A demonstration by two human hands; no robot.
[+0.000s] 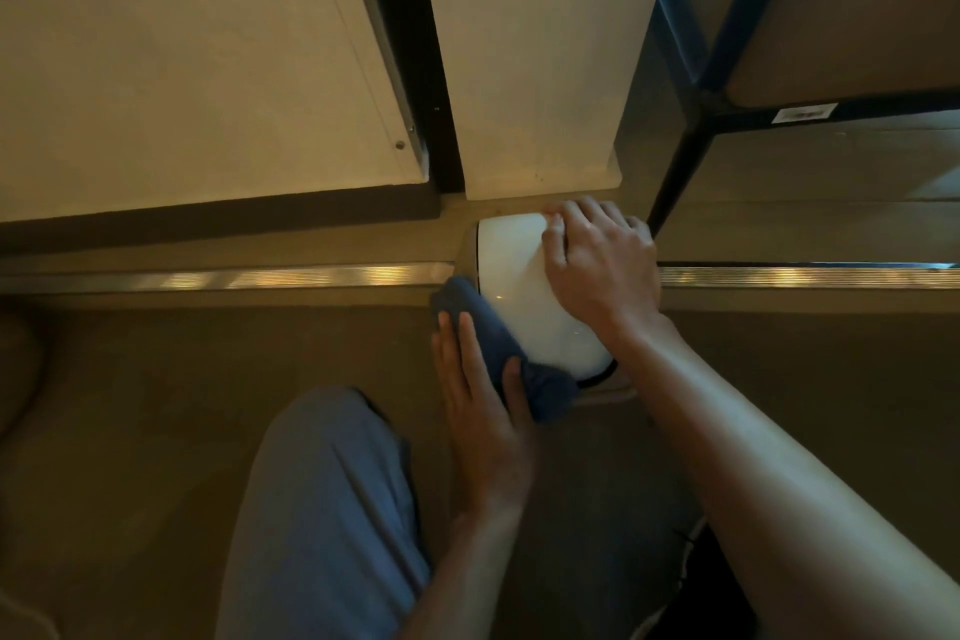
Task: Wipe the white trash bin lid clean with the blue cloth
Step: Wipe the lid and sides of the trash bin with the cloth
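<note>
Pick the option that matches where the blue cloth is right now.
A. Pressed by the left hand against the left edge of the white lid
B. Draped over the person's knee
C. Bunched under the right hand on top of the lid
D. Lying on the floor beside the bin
A: the left hand grips the blue cloth against the left edge of the white lid, while the right hand rests bare on the lid's far side.

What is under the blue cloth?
The folded blue cloth lies against the left edge of the rounded white trash bin lid, pressed by the left hand. The right hand rests on the lid. The rim beneath the cloth is hidden.
</note>
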